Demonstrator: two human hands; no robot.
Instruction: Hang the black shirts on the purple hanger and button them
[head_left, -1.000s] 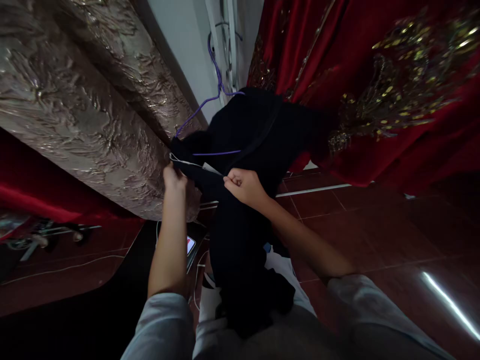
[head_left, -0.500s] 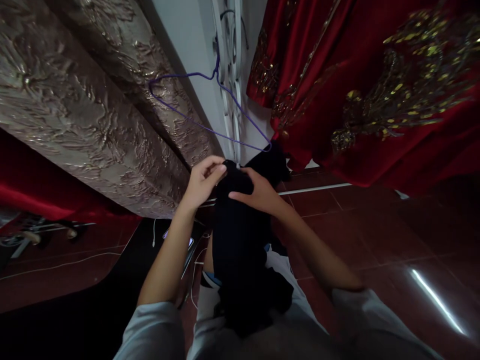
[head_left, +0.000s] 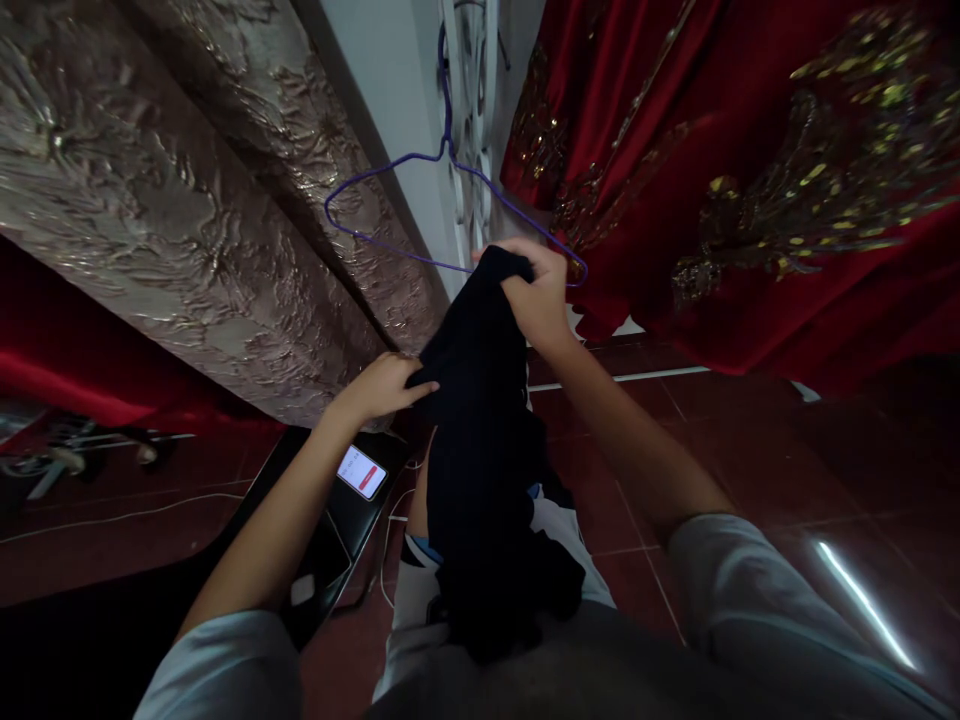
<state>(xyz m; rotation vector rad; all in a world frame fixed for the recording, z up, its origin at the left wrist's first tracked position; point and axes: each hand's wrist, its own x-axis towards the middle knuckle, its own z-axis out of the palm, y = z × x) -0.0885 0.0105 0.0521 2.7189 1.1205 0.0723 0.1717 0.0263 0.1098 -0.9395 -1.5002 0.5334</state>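
Observation:
A black garment (head_left: 480, 440) lies across my lap, its upper end raised toward the wall. My right hand (head_left: 536, 285) grips its top edge, thumb in front and fingers behind. Lower on the left, my left hand (head_left: 386, 388) pinches the garment's side edge between thumb and fingers. Just behind my right hand hangs a purple wire hanger (head_left: 390, 165), and the cloth covers part of its bottom bar. What kind of garment it is, I cannot make out in the dim light.
A textured beige curtain (head_left: 187, 200) hangs at left, red sequined cloth (head_left: 675, 180) at right. White metal scrollwork (head_left: 469, 120) stands behind the hanger. A lit phone (head_left: 362, 472) rests on a black surface (head_left: 225, 560) at left, near a white cable (head_left: 388, 560). The floor (head_left: 637, 500) is red tile.
My right hand has moved up and slightly right, lifting the garment's top edge toward the hanger. My left hand has moved down and left along the cloth. The phone has come into clearer view.

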